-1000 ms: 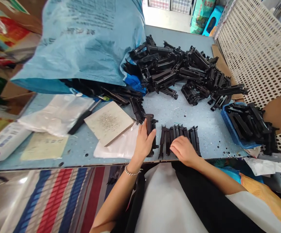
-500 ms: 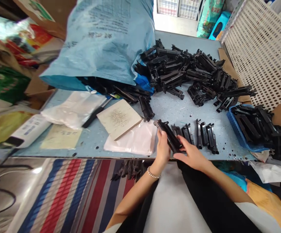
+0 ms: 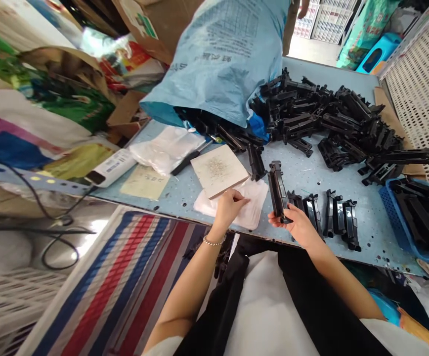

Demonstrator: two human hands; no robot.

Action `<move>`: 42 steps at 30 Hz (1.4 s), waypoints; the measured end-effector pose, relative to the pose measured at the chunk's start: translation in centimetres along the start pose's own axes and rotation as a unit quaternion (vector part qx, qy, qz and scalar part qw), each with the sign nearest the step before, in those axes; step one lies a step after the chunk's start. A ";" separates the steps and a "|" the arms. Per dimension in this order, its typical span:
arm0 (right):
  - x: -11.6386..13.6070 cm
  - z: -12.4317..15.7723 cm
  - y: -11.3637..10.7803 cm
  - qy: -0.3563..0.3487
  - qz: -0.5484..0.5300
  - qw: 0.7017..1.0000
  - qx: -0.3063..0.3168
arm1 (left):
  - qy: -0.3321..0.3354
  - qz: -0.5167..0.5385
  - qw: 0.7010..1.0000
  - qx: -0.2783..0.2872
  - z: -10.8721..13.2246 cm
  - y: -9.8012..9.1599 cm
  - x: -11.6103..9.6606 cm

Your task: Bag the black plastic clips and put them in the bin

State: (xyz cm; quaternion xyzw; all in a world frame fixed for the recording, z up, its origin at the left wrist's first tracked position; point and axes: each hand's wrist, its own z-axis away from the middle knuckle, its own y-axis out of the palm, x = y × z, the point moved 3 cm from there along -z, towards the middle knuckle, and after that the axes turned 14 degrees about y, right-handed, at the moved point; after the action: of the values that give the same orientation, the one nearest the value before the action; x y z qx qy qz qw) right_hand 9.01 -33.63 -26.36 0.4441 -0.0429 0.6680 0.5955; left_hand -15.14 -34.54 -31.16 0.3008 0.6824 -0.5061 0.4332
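My right hand grips the lower end of a long black plastic part, which stands nearly upright above the table. My left hand, a beaded bracelet at its wrist, pinches at the top of a stack of thin clear plastic bags. Its fingertips press together on the uppermost bag. Partly over that stack lies a pale square board with dark specks on it. Several more black parts stand in a row to the right of my right hand.
A big blue sack spills black parts across the back of the table. At right, a blue basket holds more of them. A black-handled tool, a yellow note and a white power strip lie at left.
My left hand has let go of the black part and moved left onto the plastic bags. My right hand now holds the part alone, turned more upright. The view has swung left.
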 end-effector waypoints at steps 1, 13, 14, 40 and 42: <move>0.1 -0.6 0.5 0.004 -0.020 1.000 0.012 | -0.026 0.044 0.999 0.000 0.0 -0.4 0.1; 0.3 -6.1 6.0 -0.013 -0.056 0.998 0.030 | -0.085 0.232 0.965 -0.085 3.1 -1.5 0.1; 0.1 -6.3 6.0 -0.013 -0.054 0.998 0.028 | -0.065 0.213 0.971 -0.089 3.2 -1.6 0.1; -5.3 -2.2 3.8 0.145 0.157 0.976 0.046 | 0.369 -0.136 0.910 0.132 9.8 -1.1 -6.9; -4.2 -1.0 4.6 0.023 0.309 0.951 -0.019 | 0.369 -0.101 0.909 0.166 10.5 -0.6 -8.0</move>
State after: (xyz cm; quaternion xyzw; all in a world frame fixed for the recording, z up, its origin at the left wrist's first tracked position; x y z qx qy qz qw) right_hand 4.20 -37.56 -27.50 0.3822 -0.1773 0.8282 0.3695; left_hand -9.12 -44.49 -24.89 0.4633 0.7265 -0.5057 0.0412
